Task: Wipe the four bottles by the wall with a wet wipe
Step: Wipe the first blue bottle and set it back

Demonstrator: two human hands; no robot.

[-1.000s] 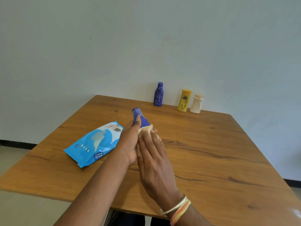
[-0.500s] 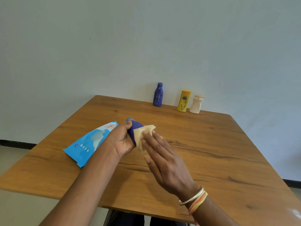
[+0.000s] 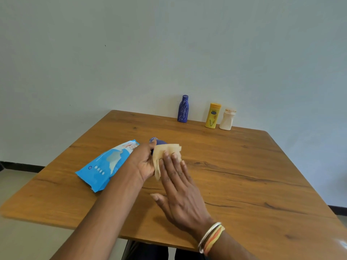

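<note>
The left hand (image 3: 142, 162) grips a small blue bottle (image 3: 159, 142) above the table (image 3: 244, 175), beside the pack of wipes (image 3: 105, 166). The right hand (image 3: 180, 192), fingers straight, presses the wipe (image 3: 163, 152) against it. By the wall stand a tall blue bottle (image 3: 183, 109), a yellow bottle (image 3: 213, 116) and a white bottle (image 3: 227, 120).

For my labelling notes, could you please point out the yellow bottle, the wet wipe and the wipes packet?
yellow bottle (image 3: 212, 118): head view, on its front label.
wet wipe (image 3: 163, 148): head view, on its upper fold.
wipes packet (image 3: 105, 166): head view, on its blue front.
</note>
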